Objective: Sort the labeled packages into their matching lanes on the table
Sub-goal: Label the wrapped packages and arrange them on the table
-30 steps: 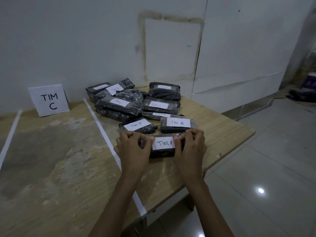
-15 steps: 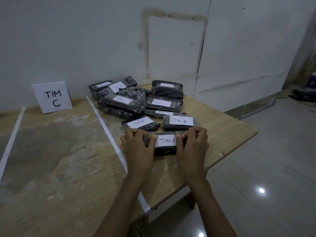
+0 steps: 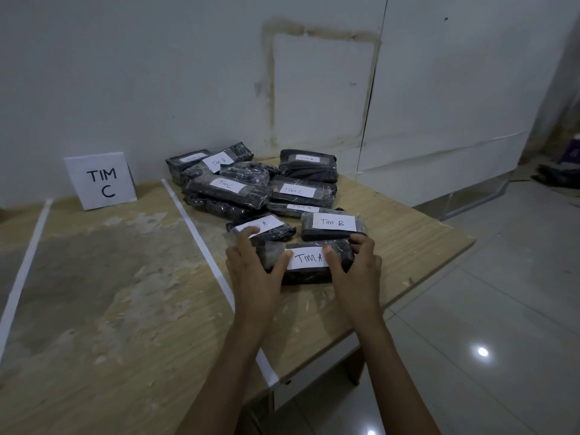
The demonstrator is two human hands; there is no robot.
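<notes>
Against a pale, stained wall [image 3: 157,73], with a tiled floor [image 3: 486,309] off to the right, a worn wooden table [image 3: 125,293] fills the left and middle of the view. Two lines of white tape run from its near edge toward the wall, a left strip [image 3: 22,277] and a right strip [image 3: 201,243], and the wood between them makes a lane. At the far end of that lane a white sign [image 3: 101,181] reading TIM C stands by the wall. Right of the right strip a pile of black packages [image 3: 251,183] in clear film is heaped toward the wall, each with a white paper label; the readable ones say TIM A, TIM B or TIM C, and a few are too small to make out. At the pile's near edge a TIM B package [image 3: 333,226] lies flat, with a smaller TIM A package [image 3: 263,229] just beside it on the left. Closest to the person, right in front of those two, is the held TIM A package [image 3: 309,262]. The left hand [image 3: 254,271] grips its left end and the right hand [image 3: 356,268] its right end, fingers curled over the far side, thumbs pressed by the label. Whether it rests on the wood or is just clear of it cannot be told
</notes>
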